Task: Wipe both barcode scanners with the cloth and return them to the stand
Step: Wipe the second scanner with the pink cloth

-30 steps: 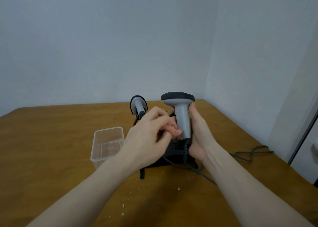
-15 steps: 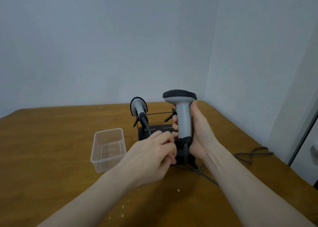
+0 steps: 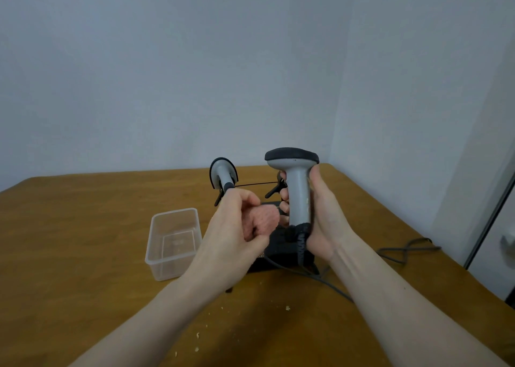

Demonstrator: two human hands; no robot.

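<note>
Your right hand has its grip clamped around the scanner, upright above the stand, exposing its handle; your left hand pinches the pink cloth beside it, ready to wipe.

A clear plastic container stands on a wooden table. Pale crumbs lie scattered on the near tabletop. Plain walls meet behind.

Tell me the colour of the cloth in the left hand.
Pink cloth, bunched in the left hand; head view.
</note>
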